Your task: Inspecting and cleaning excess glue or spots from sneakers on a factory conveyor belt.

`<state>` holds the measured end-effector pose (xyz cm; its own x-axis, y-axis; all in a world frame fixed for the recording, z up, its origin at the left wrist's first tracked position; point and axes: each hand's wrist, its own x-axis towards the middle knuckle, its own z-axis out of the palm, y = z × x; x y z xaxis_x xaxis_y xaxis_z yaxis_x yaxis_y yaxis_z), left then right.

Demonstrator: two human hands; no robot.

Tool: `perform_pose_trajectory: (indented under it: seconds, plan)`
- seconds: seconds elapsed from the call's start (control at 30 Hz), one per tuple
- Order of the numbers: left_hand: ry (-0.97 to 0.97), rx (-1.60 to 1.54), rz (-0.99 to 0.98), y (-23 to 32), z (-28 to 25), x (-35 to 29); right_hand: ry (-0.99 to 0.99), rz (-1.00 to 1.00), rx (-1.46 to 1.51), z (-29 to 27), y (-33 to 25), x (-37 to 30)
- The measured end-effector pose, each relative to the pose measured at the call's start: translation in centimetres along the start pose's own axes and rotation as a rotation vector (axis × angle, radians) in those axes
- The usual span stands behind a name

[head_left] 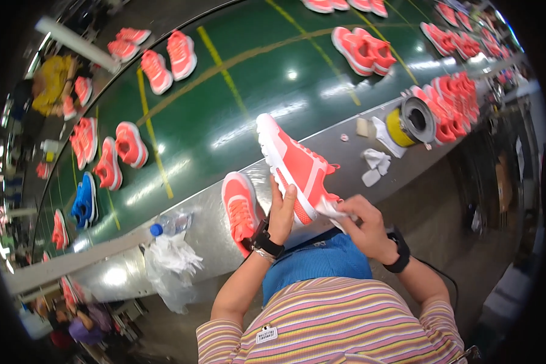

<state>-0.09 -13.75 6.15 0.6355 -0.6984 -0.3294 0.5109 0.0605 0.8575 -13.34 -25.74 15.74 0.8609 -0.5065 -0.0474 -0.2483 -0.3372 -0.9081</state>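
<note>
A coral sneaker [297,167] with a white sole is held up on its side in front of me, toe pointing away. My left hand [281,212] grips it by the sole near the heel, thumb up along the side. In my right hand [370,227] a white cloth [332,210] is pinched and touches the shoe's heel. Another coral sneaker [239,206] rests on the metal ledge just left of my left hand. Both wrists wear black bands.
A green conveyor belt [255,79] with yellow lines carries several coral shoe pairs and a blue pair [85,200]. On the metal ledge [218,267] are a plastic bottle [175,224], white wipes [173,255], a yellow-and-grey tin [411,122] and coral shoes [449,103]. Other people stand across the belt.
</note>
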Motion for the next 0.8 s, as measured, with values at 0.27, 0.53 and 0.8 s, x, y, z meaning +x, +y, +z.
perform_pose_trajectory:
  seconds: [0.27,0.53,0.8]
  plan:
    - [0.002,-0.244,-0.013,-1.9,4.2,0.6,-0.007,0.197,-0.188,3.3,10.3,-10.7]
    - [-0.143,0.318,0.195,-3.9,11.7,-0.9,0.6,-0.037,0.044,-5.0,4.0,-7.4]
    - [-0.183,0.026,0.086,-4.7,17.4,-1.1,0.387,0.15,-0.115,-1.1,15.0,-15.8]
